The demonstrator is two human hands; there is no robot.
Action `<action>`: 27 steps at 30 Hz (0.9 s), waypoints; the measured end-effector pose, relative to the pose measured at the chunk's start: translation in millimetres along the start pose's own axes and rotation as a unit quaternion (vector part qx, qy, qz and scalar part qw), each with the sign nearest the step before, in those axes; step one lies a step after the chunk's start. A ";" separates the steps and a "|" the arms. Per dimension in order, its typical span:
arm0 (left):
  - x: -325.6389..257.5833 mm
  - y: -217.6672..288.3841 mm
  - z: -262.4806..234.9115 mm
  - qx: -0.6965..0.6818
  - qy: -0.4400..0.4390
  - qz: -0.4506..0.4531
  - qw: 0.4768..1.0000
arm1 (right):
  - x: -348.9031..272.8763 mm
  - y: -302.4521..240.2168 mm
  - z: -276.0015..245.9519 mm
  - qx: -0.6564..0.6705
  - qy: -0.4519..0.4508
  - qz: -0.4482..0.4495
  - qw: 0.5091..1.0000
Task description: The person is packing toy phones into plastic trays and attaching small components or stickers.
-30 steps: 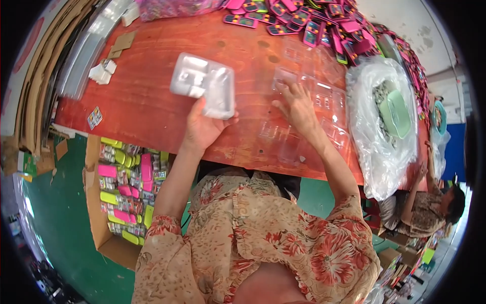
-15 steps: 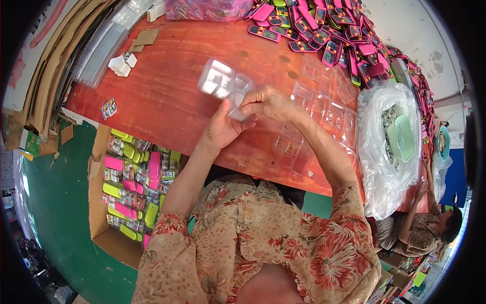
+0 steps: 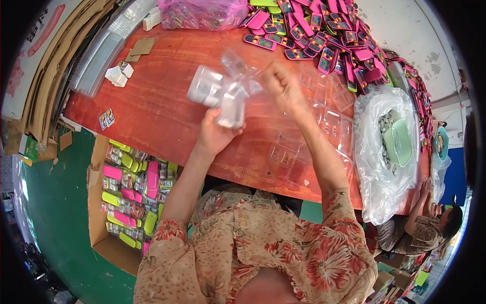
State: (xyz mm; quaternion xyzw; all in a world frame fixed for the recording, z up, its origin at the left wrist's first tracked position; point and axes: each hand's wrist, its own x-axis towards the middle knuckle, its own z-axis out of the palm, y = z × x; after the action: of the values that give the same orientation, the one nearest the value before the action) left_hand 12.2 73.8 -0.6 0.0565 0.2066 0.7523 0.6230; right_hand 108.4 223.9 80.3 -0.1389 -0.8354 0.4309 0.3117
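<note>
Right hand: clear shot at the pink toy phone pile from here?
Probably yes: the right hand is near the pink toy phone pile, with only tabletop and clear plastic trays visible between; blur hides whether it holds anything.

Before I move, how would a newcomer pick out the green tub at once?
Start at the red table and follow it right, past the right hand. A big, clear plastic bag lies open there. The tub sits inside, beside grey bits; its paler green separates it from the bluer basin farther right.
</note>
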 end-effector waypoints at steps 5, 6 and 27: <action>-10.0 3.1 -4.7 -0.019 -0.025 -0.015 0.999 | 7.5 40.1 -12.3 -0.385 0.051 -0.229 0.893; -11.1 5.5 -6.0 -0.025 -0.021 -0.010 0.999 | 2.1 44.5 -8.5 -0.420 -0.017 -0.152 0.895; -16.7 -5.5 1.7 0.025 -0.057 -0.014 0.998 | -17.9 -3.1 27.8 0.134 -0.349 0.118 0.920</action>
State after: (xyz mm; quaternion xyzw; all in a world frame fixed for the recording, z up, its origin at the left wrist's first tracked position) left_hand 21.4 59.0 1.7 0.1125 0.1903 0.7335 0.6428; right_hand 104.5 195.5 63.5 -0.0345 -0.8034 0.5933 -0.0367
